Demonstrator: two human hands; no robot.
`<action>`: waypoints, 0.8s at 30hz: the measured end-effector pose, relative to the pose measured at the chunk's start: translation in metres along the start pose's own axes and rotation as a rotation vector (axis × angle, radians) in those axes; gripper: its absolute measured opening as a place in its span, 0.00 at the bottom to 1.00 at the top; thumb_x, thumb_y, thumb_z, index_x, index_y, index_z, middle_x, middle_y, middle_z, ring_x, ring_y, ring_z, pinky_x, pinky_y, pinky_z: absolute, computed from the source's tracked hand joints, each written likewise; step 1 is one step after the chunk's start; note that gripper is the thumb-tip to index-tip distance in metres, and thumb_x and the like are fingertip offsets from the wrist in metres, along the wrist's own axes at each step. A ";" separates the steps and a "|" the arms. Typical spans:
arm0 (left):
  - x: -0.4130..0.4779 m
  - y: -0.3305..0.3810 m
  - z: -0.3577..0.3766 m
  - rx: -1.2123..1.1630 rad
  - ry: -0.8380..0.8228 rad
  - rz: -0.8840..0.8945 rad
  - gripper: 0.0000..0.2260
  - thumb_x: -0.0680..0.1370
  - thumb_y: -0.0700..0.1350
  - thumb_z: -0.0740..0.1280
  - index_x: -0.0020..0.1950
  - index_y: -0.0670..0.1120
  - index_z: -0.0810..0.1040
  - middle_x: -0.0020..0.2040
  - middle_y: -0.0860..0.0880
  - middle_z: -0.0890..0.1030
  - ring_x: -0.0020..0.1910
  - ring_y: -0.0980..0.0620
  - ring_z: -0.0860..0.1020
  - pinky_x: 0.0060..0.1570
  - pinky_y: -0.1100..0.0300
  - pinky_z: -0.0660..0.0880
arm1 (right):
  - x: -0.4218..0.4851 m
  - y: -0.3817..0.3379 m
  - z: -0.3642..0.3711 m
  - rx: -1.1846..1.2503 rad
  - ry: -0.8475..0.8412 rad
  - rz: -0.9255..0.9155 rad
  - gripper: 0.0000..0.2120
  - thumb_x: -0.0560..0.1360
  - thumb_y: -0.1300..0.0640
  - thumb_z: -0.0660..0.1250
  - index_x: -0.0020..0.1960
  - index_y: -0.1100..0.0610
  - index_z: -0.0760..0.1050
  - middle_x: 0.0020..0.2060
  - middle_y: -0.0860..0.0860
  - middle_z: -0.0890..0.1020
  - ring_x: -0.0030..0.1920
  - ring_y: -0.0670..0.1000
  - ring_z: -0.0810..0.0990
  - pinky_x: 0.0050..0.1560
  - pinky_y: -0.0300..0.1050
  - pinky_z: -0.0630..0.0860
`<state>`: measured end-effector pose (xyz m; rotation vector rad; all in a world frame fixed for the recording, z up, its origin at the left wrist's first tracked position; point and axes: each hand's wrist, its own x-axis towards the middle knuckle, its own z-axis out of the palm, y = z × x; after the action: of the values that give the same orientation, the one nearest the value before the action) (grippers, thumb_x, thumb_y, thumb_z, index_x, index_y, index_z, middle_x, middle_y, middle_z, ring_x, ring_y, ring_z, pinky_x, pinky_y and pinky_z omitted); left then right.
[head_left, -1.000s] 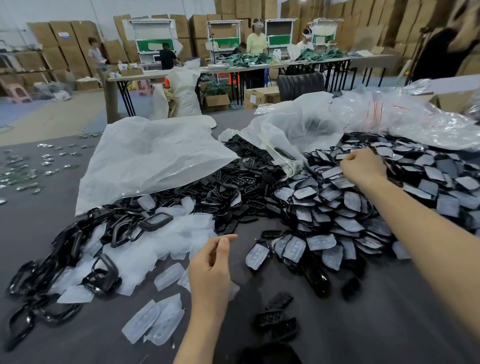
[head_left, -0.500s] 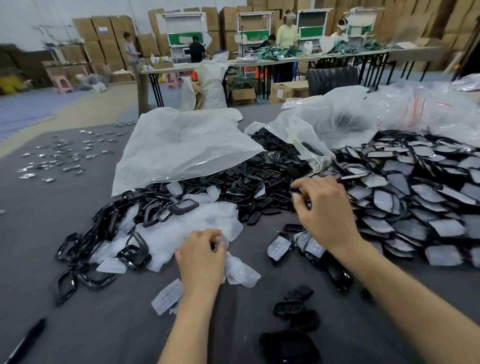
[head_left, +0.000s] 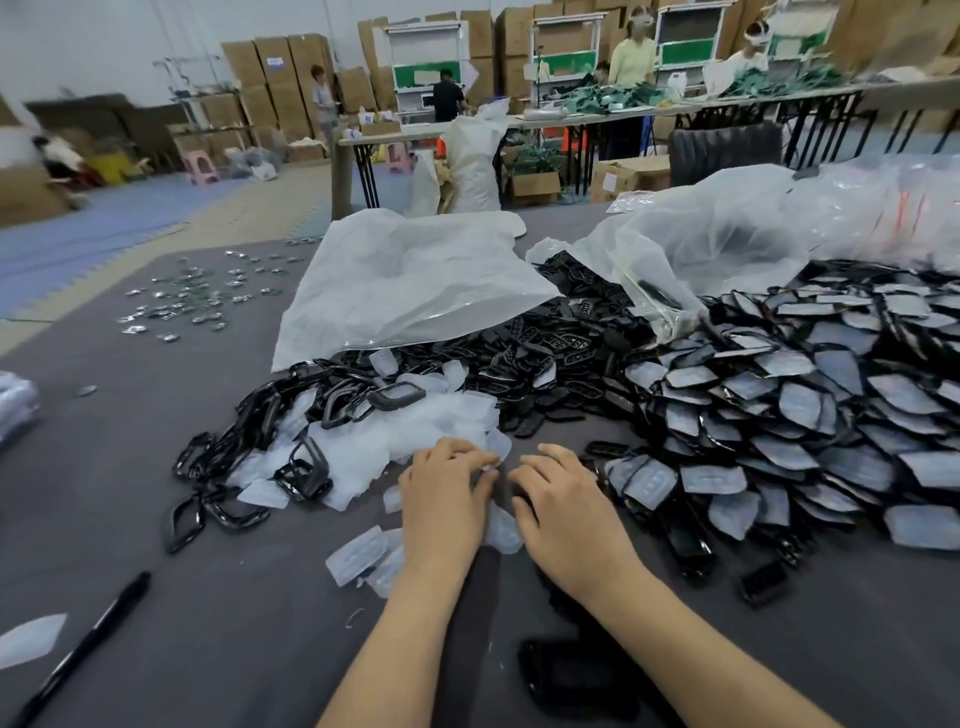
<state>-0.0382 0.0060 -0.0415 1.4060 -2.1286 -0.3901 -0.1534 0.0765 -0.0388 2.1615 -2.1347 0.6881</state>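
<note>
My left hand (head_left: 447, 499) and my right hand (head_left: 563, 512) lie close together at the middle of the grey table (head_left: 218, 597), fingers curled. The left fingertips pinch a translucent film piece (head_left: 491, 460) at the edge of a heap of peeled films (head_left: 410, 434). Under the right hand's thumb and fingers sits a small black plastic part (head_left: 522, 500), mostly hidden. To the right spreads a big pile of film-covered black parts (head_left: 779, 415).
Black ring-shaped frames (head_left: 249, 431) lie left of the films. Two clear plastic bags (head_left: 410, 291) (head_left: 701, 244) lie behind the piles. A black pen (head_left: 88, 639) lies front left, small metal pieces (head_left: 197, 301) far left, bare black parts (head_left: 571, 675) near me. People work at tables behind.
My right hand has drawn back from the pile on the right to the table's middle, beside the left. The left hand has moved forward to the film heap's edge.
</note>
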 end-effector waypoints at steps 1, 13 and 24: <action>0.000 0.000 0.001 -0.001 0.007 -0.002 0.09 0.78 0.48 0.67 0.56 0.55 0.82 0.59 0.55 0.77 0.57 0.51 0.71 0.59 0.54 0.66 | 0.000 0.001 0.000 -0.014 0.013 -0.006 0.12 0.78 0.58 0.62 0.58 0.60 0.77 0.61 0.54 0.78 0.71 0.55 0.67 0.71 0.46 0.61; 0.001 0.003 0.004 -0.150 -0.003 0.024 0.18 0.78 0.42 0.66 0.68 0.49 0.73 0.50 0.48 0.80 0.53 0.48 0.73 0.56 0.54 0.69 | 0.000 0.005 -0.002 0.036 -0.052 -0.009 0.13 0.81 0.56 0.54 0.61 0.55 0.73 0.73 0.44 0.65 0.77 0.48 0.45 0.75 0.46 0.49; 0.001 -0.001 0.006 0.014 0.083 0.062 0.06 0.79 0.49 0.65 0.51 0.50 0.80 0.53 0.54 0.77 0.57 0.50 0.69 0.54 0.57 0.63 | -0.002 0.005 -0.005 -0.124 0.096 -0.122 0.11 0.77 0.58 0.62 0.56 0.57 0.80 0.67 0.48 0.75 0.76 0.55 0.56 0.74 0.55 0.51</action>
<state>-0.0416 0.0045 -0.0467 1.3369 -2.1059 -0.2887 -0.1599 0.0796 -0.0365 2.1279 -1.9268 0.6190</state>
